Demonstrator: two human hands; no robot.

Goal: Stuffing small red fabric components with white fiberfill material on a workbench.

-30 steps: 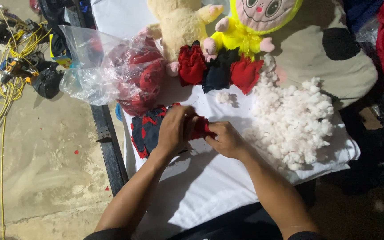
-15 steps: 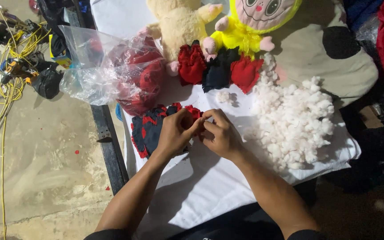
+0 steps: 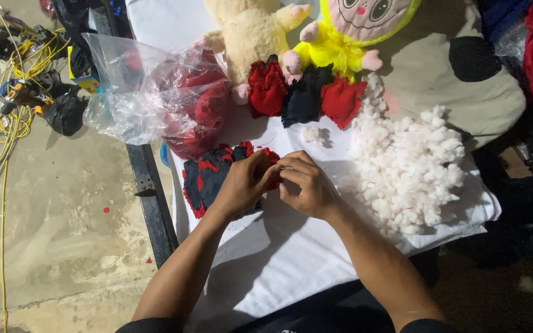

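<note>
Hands (image 3: 272,182) shifted slightly — pinching red fabric piece (image 3: 271,161).

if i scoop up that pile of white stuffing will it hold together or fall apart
The white stuffing lies in loose, separate tufts, so it would probably shed clumps rather than lift as one. It looks fluffy, likely very light and squashy, and unlikely to roll.

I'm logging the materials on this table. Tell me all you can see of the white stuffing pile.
The white stuffing pile is a loose heap of fluffy, cotton-like tufts lying on the white cloth, right of the right hand, which does not touch it. Its upper end reaches the red plush piece. A small stray tuft lies apart, to its left.
</note>
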